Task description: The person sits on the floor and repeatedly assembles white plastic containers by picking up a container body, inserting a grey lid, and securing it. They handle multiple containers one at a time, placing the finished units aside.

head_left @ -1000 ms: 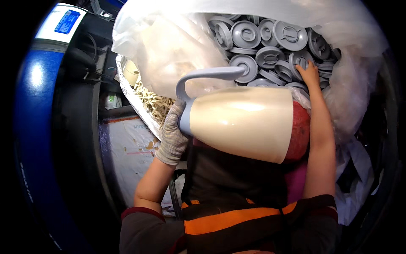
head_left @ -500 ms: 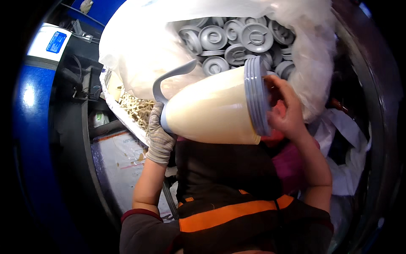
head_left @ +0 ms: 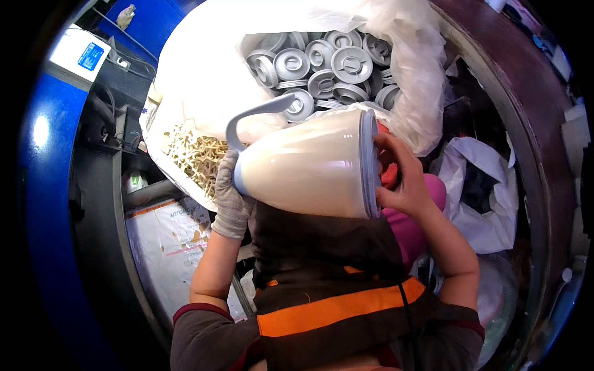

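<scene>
A cream thermos jug [head_left: 303,164] with a blue-grey handle [head_left: 257,114] lies sideways in front of my chest. My left hand [head_left: 228,195], in a pale knitted glove, is closed round its narrow end, just below the handle. At the wide end sits a blue-grey ring-shaped cap [head_left: 369,164], close against the body. My bare right hand [head_left: 405,176] curls its fingers and thumb over the outer side of this cap. Something red shows between those fingers; I cannot make out what it is.
Beyond the jug, an open white plastic bag [head_left: 198,74] holds many grey round caps [head_left: 351,64]. Small beige plastic pieces [head_left: 197,153] lie at its left. A white sack [head_left: 482,198] stands at the right, beside a dark curved edge [head_left: 520,105]. Blue machinery [head_left: 55,154] is at the left.
The ridged thread of the cap showed before; now the cap sits closer against the jug's body. My right hand has come slightly left with it, and the view has shifted.
</scene>
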`<action>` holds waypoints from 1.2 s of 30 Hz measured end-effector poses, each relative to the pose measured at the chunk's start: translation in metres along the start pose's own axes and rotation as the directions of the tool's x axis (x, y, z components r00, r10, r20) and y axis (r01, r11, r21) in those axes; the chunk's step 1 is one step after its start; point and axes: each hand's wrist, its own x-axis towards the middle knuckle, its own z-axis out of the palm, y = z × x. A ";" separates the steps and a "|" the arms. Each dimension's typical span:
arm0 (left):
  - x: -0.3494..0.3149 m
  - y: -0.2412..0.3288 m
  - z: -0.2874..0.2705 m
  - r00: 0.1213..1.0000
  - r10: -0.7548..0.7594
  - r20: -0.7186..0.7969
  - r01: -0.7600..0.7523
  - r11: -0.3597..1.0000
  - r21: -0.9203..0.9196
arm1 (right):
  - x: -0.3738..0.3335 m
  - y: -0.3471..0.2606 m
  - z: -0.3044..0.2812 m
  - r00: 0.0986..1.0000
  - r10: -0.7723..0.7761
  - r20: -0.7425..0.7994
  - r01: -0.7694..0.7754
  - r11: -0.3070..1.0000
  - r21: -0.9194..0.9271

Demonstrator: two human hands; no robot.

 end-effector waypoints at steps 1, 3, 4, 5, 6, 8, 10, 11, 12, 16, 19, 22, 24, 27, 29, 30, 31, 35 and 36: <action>-0.006 0.001 0.007 0.997 0.070 0.014 -0.070 0.997 0.029 | -0.005 0.001 0.004 0.994 0.111 -0.013 -0.110 0.992 0.068; -0.009 0.006 0.015 0.997 0.044 0.056 -0.048 0.997 0.061 | -0.018 0.005 0.009 0.979 0.203 -0.011 -0.198 0.967 0.158; -0.013 0.011 0.017 0.995 0.048 0.087 -0.055 0.995 0.081 | -0.020 0.001 0.013 0.969 0.246 0.002 -0.240 0.947 0.212; -0.016 0.014 0.016 0.992 0.050 0.117 -0.061 0.993 0.099 | -0.021 -0.004 0.012 0.951 0.305 0.045 -0.308 0.937 0.162; -0.014 0.013 0.006 0.995 0.026 0.096 -0.034 0.996 0.087 | -0.022 -0.011 0.008 0.927 0.364 0.085 -0.372 0.922 0.109; -0.010 0.006 -0.008 0.998 0.045 0.033 -0.047 0.996 0.076 | -0.021 -0.016 0.005 0.945 0.303 0.121 -0.300 0.953 -0.045; -0.005 0.002 -0.020 0.999 0.050 0.005 -0.050 0.997 0.060 | -0.020 -0.007 -0.001 0.986 0.069 0.155 -0.030 0.970 -0.241; -0.008 0.003 -0.013 1.000 0.014 0.022 -0.015 0.998 0.058 | -0.017 0.000 -0.001 0.995 0.102 0.019 -0.101 0.993 -0.069; -0.012 0.006 -0.004 0.999 -0.023 0.039 0.020 0.998 0.056 | -0.011 0.008 0.001 0.982 0.156 -0.109 -0.144 0.983 0.113; -0.028 -0.006 0.031 0.991 0.023 0.131 -0.048 0.981 0.189 | 0.000 -0.023 0.030 0.986 0.114 -0.124 -0.057 0.918 0.392; -0.028 -0.008 0.025 0.985 -0.012 0.174 -0.011 0.992 0.126 | 0.000 -0.023 0.030 0.981 0.135 -0.140 -0.071 0.918 0.390; -0.025 -0.010 0.016 0.993 -0.068 0.098 0.053 0.988 0.144 | -0.012 -0.017 0.026 0.970 0.150 -0.191 -0.064 0.917 0.395; -0.020 -0.007 0.009 0.987 -0.149 0.067 0.146 0.988 0.045 | -0.022 -0.011 0.006 0.985 0.027 -0.171 0.008 0.980 0.201; -0.011 -0.006 -0.005 0.981 -0.194 0.024 0.194 0.981 -0.013 | -0.040 -0.032 0.004 0.995 0.031 0.093 -0.033 0.999 0.023; -0.010 -0.010 -0.004 0.984 -0.172 0.046 0.172 0.985 0.020 | -0.041 -0.035 0.008 0.992 0.122 -0.007 -0.123 0.989 -0.081; -0.012 -0.011 -0.003 0.987 -0.143 0.073 0.139 0.989 0.056 | -0.042 -0.032 0.009 0.981 0.190 -0.047 -0.193 0.979 -0.064; -0.015 -0.012 0.004 0.988 -0.116 0.104 0.107 0.990 0.088 | -0.043 -0.027 0.010 0.963 0.256 -0.087 -0.261 0.964 -0.047; -0.023 0.000 0.024 0.937 0.145 0.317 -0.275 0.866 0.417 | -0.042 -0.019 -0.010 0.741 0.671 -0.027 -0.635 0.713 0.298; -0.022 0.009 0.023 0.937 0.115 0.330 -0.261 0.857 0.444 | -0.047 -0.010 -0.013 0.838 0.485 -0.251 -0.440 0.872 0.216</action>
